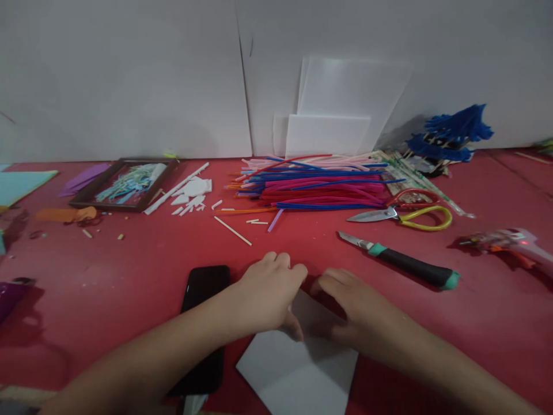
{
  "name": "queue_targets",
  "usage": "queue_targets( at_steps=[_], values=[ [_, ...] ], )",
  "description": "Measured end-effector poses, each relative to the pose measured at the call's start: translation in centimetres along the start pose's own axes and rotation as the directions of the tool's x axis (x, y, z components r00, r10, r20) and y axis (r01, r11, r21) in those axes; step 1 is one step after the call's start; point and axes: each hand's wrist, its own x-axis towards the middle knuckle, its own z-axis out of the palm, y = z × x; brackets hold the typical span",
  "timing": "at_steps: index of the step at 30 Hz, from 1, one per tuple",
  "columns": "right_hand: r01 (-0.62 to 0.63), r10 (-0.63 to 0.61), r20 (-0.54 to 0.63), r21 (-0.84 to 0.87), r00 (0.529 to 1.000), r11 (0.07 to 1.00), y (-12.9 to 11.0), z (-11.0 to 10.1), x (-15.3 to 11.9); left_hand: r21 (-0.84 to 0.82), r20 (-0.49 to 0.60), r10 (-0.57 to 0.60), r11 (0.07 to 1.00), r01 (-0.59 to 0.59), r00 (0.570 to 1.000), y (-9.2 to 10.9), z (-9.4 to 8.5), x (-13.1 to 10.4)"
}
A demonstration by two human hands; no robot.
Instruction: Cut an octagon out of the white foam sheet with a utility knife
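A white square sheet or board (302,369) lies at an angle on the red table, near its front edge. Over its far corner is my left hand (274,291), its fingers curled and the thumb apart from them, with nothing visible between. My right hand (345,302) is at the same corner from the right, fingers bent and the thumb apart, slightly blurred. Whether the fingertips touch the sheet is hard to tell. A black phone (205,288) lies partly under my left forearm.
Beyond my hands lie a knife (410,265), scissors (375,215), a bundle of coloured pipe cleaners (324,187) and white scraps (194,190). A glue gun (510,239) is at the right, a brown frame (99,204) at the left. White sheets (328,135) lean on the wall.
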Motion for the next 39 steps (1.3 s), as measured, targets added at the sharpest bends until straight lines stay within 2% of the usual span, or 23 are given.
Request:
queue_targets(
  at_steps=[5,9,14,17,23,28,30,33,36,39],
  values=[
    [-0.030,0.049,-0.154,0.121,0.987,0.992,2.1,-0.7,1.4,0.031,-0.011,-0.016,0.999,0.017,1.000,0.0,-0.9,0.2],
    [-0.061,0.098,-0.237,0.159,0.967,0.985,3.6,-1.6,1.6,0.052,-0.038,-0.063,0.997,0.065,0.997,-0.9,-2.1,0.9],
    [-0.070,0.096,-0.174,0.145,0.980,0.987,4.5,-1.7,0.9,0.076,-0.125,-0.184,0.978,0.194,0.975,-2.9,-3.7,1.3],
    [-0.103,0.116,-0.118,0.111,0.986,0.988,4.8,-1.0,0.7,0.061,-0.155,-0.216,0.972,0.227,0.964,-3.6,-4.0,1.3],
    [-0.150,0.153,-0.054,0.053,0.987,0.987,4.9,0.2,0.9,-0.012,-0.110,-0.125,0.992,0.124,0.986,-4.4,-3.1,1.5],
    [-0.150,0.155,-0.056,0.094,0.986,0.984,4.6,-0.4,1.2,-0.200,-0.180,-0.131,0.975,0.094,0.975,-5.5,-3.2,1.8],
    [-0.135,0.146,-0.074,0.139,0.987,0.981,4.2,-0.8,1.3,-0.318,-0.273,-0.153,0.946,0.062,0.950,-5.6,-3.6,1.9],
    [-0.090,0.115,-0.088,0.253,0.989,0.963,3.5,-1.3,1.4,-0.499,-0.430,-0.190,0.865,-0.057,0.883,-5.3,-4.1,2.0],
    [-0.074,0.128,-0.114,0.392,0.985,0.917,2.9,-1.4,1.6,-0.661,-0.518,-0.232,0.719,-0.213,0.823,-4.8,-4.3,2.0],
    [-0.083,0.205,-0.196,0.496,0.959,0.865,2.3,-1.2,1.7,-0.771,-0.542,-0.277,0.538,-0.340,0.793,-4.6,-4.0,2.1]
  ],
)
